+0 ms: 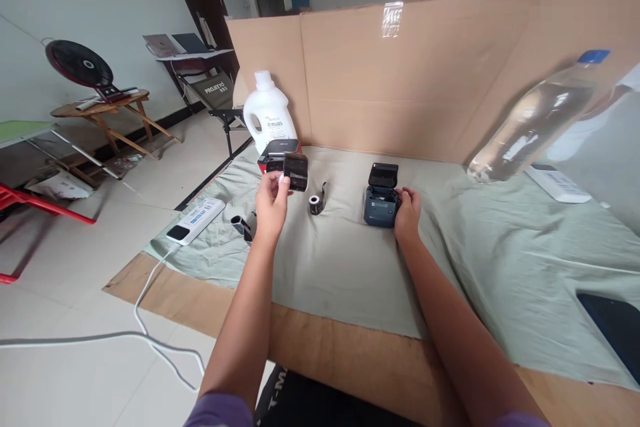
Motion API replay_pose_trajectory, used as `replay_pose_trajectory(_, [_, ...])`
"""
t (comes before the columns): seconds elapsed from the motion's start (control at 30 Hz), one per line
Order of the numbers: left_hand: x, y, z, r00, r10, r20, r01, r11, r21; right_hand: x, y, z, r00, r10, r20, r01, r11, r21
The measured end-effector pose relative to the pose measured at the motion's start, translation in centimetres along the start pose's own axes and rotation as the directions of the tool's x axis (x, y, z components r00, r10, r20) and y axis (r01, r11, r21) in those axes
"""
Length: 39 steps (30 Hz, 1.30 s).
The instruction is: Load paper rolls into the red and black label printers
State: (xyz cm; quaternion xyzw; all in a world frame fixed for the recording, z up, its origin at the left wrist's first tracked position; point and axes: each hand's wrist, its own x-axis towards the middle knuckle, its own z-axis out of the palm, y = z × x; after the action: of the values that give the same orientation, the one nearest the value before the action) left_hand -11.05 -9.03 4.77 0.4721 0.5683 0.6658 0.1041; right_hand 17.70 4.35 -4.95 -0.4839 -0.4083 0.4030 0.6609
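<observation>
My left hand (271, 203) is closed on a roll of black labels (296, 171), held up in front of a red-and-black box (281, 145). A loose dark strip hangs from the roll towards the right. My right hand (408, 215) grips the right side of a small dark blue label printer (381, 208), whose lid (383, 175) stands raised. The inside of the printer is too small to make out. Between my hands a second black label roll (315, 205) stands on the cloth with its end sticking up. Another roll (241, 225) lies left of my left wrist.
A white power strip (196, 220) with a cable lies at left. A white detergent bottle (270, 110) stands behind the box. Cardboard (400, 80) walls the back. At right are a large clear bottle (540, 120), leaning, and a dark phone (613, 327) near the edge.
</observation>
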Motion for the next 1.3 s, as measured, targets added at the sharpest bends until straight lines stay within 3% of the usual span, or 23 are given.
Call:
replay_pose_trajectory(0.13, [-1.0,-0.4,2.3,0.979,-0.162,0.123,0.186,0.96,-0.209,0.0,0.0,0.1,1.0,0.004,0.0,-0.004,1.0,0.022])
replay_pose_trajectory(0.27, [-2.2,0.0,4.0,0.927,-0.297,0.23,0.336,0.928,-0.159,-0.2,-0.2,0.1,1.0,0.007,-0.002,-0.007,1.0,0.013])
replay_pose_trajectory(0.33, [-2.8,0.4,4.6,0.923,-0.244,0.296,0.291,0.949,-0.125,-0.3,-0.4,0.1,1.0,0.011,-0.006,-0.011,1.0,0.003])
replay_pose_trajectory(0.43, [-3.7,1.4,5.3,0.904,-0.059,0.424,0.139,0.978,-0.159,-0.4,-0.6,0.2,1.0,0.005,-0.008,-0.005,1.0,-0.005])
replay_pose_trajectory(0.53, [-3.9,3.3,6.1,0.875,0.07,0.48,0.032,0.979,-0.201,-0.5,-0.7,0.2,1.0,0.012,-0.014,-0.012,1.0,-0.007])
replay_pose_trajectory(0.7, [-1.1,6.8,8.5,0.801,0.191,0.567,-0.018,0.955,-0.296,-0.6,-0.9,0.4,0.999,0.018,-0.032,-0.018,1.0,0.005])
replay_pose_trajectory(0.8, [1.2,7.7,10.5,0.796,0.218,0.565,-0.013,0.939,-0.345,-0.7,-1.0,0.4,0.999,0.02,-0.033,-0.02,1.0,0.018])
replay_pose_trajectory(1.0, [2.6,6.3,13.3,0.852,0.126,0.509,0.042,0.952,-0.305,-0.7,-1.0,0.4,0.999,0.029,-0.027,-0.029,1.0,0.003])
replay_pose_trajectory(1.07, [2.5,5.4,13.4,0.825,0.069,0.562,0.098,0.96,-0.262,-0.6,-1.0,0.3,0.999,0.038,-0.02,-0.039,0.999,-0.014])
replay_pose_trajectory(1.17, [2.4,4.2,13.0,0.742,-0.004,0.67,0.205,0.954,-0.221,-0.1,-1.6,-0.1,0.998,0.054,0.019,-0.053,0.995,-0.08])
replay_pose_trajectory(1.3, [2.3,3.0,13.0,0.679,-0.046,0.733,0.348,0.899,-0.265,1.1,-4.7,-1.2,0.978,-0.11,0.179,0.144,0.971,-0.192])
